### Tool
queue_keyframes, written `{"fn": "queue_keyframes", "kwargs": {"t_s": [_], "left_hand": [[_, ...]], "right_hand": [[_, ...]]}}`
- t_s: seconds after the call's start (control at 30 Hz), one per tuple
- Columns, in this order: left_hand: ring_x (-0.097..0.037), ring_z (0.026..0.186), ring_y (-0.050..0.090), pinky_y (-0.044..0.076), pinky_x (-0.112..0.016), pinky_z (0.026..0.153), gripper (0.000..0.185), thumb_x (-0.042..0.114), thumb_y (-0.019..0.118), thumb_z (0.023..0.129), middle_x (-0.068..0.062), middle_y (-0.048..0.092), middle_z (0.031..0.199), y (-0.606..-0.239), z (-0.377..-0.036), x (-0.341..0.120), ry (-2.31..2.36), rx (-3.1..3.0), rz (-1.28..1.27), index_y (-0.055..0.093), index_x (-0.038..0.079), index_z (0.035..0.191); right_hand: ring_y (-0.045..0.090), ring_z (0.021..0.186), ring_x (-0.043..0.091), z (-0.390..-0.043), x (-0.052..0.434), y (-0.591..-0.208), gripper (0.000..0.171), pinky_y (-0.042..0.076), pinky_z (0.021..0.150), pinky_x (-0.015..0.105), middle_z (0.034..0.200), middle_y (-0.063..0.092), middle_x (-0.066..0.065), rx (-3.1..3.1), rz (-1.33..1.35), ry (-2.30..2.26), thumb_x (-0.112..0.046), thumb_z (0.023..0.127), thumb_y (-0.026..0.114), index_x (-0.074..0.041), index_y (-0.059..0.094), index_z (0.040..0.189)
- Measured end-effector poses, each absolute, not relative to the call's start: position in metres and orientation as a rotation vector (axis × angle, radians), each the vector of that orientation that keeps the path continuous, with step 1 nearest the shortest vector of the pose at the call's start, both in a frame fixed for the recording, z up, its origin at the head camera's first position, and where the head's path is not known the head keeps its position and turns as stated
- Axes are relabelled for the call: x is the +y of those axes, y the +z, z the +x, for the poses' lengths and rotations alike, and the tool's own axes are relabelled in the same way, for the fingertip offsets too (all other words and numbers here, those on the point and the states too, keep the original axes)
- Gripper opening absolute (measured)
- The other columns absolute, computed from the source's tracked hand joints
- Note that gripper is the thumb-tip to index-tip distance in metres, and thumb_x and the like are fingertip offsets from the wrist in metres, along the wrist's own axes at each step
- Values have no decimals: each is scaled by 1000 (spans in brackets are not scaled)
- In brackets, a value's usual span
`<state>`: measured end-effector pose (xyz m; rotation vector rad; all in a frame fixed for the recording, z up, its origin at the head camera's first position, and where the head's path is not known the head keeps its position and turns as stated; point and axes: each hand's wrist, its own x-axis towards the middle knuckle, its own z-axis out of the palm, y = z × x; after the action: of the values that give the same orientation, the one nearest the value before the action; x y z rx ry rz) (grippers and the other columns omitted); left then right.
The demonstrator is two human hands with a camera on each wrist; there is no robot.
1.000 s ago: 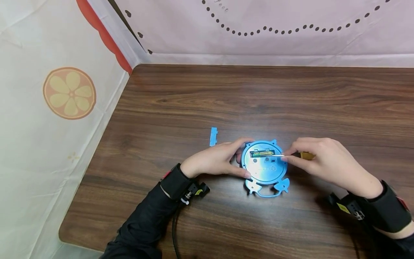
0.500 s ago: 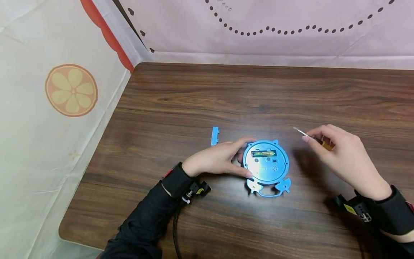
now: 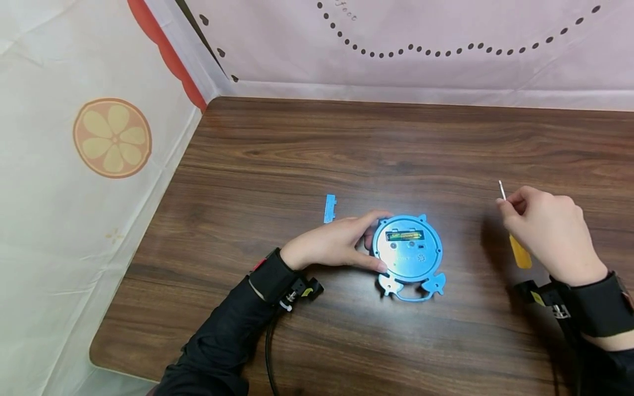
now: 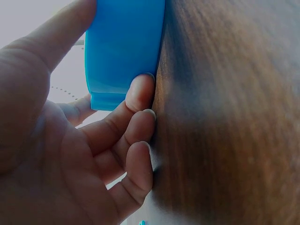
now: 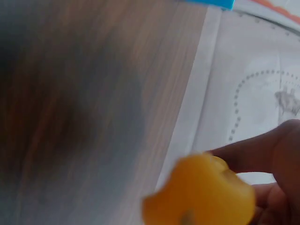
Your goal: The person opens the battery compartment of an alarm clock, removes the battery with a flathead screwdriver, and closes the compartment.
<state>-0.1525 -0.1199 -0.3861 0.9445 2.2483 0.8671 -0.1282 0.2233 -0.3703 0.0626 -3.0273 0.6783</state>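
Note:
A round blue alarm clock (image 3: 408, 261) lies with its back up, showing a battery (image 3: 404, 235) in its uncovered slot. My left hand (image 3: 337, 242) holds the clock's left side, thumb over the rim; the left wrist view shows fingertips against the blue side wall (image 4: 124, 47), low by the tabletop. Well to the right, my right hand (image 3: 552, 231) pinches a screwdriver (image 3: 520, 253) with a yellow handle and a thin metal shaft pointing away from me. Its yellow handle end (image 5: 199, 192) looms large in the right wrist view. Left of the clock lies a small blue battery cover (image 3: 330, 208).
Everything rests on a dark wood-grain table (image 3: 277, 148). Behind it hangs a pale printed cloth (image 3: 396, 71), and another cloth (image 3: 44, 220) borders the left edge. A black cable (image 3: 268, 352) runs down from the left wrist.
My right hand has drawn the screwdriver away from the battery slot, off to the right, and turned it so its shaft points away from me. The left hand stays on the clock.

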Motion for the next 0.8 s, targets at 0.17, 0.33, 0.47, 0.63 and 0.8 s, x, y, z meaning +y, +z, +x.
{"fn": "queue_keyframes", "kwargs": {"t_s": [0.17,0.33,0.47,0.63,0.8], "left_hand": [[-13,73,46,36,-25,65,87,41,79,88,2,59,99,-385,-152,-120,871,2244,930,29,18,156],[-13,73,45,35,-25,65,86,41,78,89,2,58,100,-385,-151,-120,866,2241,923,28,20,156],[-13,72,45,35,-25,64,86,41,78,89,2,58,99,-385,-152,-120,867,2244,921,28,20,157],[-13,72,45,36,-25,64,86,42,77,89,2,58,99,-386,-151,-121,870,2240,924,28,21,157],[-13,72,45,35,-25,64,86,42,77,89,2,58,99,-386,-151,-120,860,2242,915,28,23,157]], "right_hand": [[47,50,23,-137,236,-378,44,32,49,37,62,57,7,-3181,32,668,-27,106,51,16,62,107],[47,50,22,-141,238,-385,41,33,50,37,59,54,5,-3195,62,631,-25,104,55,15,65,104],[48,51,22,-144,238,-387,41,34,50,37,60,55,5,-3187,61,620,-26,103,57,14,65,101],[50,53,23,-146,240,-386,49,35,51,37,61,56,6,-3232,40,647,-35,106,52,13,61,107],[48,51,23,-145,240,-387,51,34,49,37,59,54,6,-3230,41,673,-38,107,49,12,58,109]]}}
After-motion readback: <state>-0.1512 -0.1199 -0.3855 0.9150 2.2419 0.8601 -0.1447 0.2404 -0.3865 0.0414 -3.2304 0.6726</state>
